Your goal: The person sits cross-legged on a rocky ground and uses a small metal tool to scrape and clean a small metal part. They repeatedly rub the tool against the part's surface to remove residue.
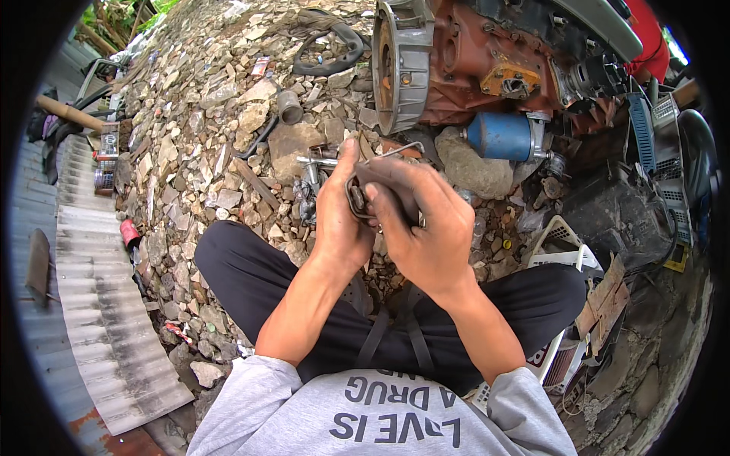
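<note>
Above my lap, both hands close around a dark, dirty metal part (397, 193) with a bent rim. My left hand (340, 209) supports it from the left, thumb pointing up. My right hand (433, 224) grips it from the right, with fingers over its top and thumb against its face. A thin bent metal rod (403, 150) sticks out past the far side; whether it is joined to the part is hidden. Just beyond my left hand, a shiny metal tool (319, 161) and a grimy metal piece (306, 194) lie on the stones.
A reddish-brown engine (475, 64) with a grey bell housing (407, 68) and blue filter (498, 137) stands ahead right. Broken stones cover the ground. Corrugated sheeting (106, 281) lies left. A white plastic crate (564, 242) and dark casing (616, 209) are right; a black hose (334, 57) lies ahead.
</note>
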Demonstrator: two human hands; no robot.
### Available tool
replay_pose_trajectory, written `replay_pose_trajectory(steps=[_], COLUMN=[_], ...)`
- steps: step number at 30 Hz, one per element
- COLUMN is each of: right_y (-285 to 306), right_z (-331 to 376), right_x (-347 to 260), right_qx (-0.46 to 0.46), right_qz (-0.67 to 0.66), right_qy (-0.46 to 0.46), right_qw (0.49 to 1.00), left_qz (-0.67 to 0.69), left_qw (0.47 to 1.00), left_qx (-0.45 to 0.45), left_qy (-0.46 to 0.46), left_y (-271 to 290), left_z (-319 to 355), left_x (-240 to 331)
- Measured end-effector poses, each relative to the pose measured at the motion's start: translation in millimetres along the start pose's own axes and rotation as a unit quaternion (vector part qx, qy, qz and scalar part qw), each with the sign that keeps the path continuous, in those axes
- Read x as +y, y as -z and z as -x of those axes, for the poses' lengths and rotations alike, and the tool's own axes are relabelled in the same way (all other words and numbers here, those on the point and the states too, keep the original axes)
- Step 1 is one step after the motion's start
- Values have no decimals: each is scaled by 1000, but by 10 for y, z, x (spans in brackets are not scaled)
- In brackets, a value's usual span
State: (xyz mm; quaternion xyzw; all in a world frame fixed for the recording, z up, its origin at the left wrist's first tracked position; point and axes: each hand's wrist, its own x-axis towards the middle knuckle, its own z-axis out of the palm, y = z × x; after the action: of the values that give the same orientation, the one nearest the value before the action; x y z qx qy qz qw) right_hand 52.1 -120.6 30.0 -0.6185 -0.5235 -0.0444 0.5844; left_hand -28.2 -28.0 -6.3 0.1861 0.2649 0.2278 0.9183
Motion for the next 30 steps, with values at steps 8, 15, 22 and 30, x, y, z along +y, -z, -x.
replay_pose_trajectory(steps=[8, 15, 22, 30], right_y=[1, -12, 8, -12], right_z=[-36, -32, -52, -57], right_x=[-5, -5, -8, 46], right_qx=[9, 13, 11, 18], right_qz=[-35, -38, -33, -33], right_qy=[-32, -39, -19, -22], right_qw=[999, 998, 999, 999], left_qz=[-5, -13, 6, 0], left_qw=[1000, 1000, 1000, 1000], left_qx=[17, 12, -7, 4], left_qy=[-15, -13, -7, -13], left_y=[-20, -50, 3, -43], left_z=[35, 48, 28, 43], left_x=[-12, 11, 9, -17])
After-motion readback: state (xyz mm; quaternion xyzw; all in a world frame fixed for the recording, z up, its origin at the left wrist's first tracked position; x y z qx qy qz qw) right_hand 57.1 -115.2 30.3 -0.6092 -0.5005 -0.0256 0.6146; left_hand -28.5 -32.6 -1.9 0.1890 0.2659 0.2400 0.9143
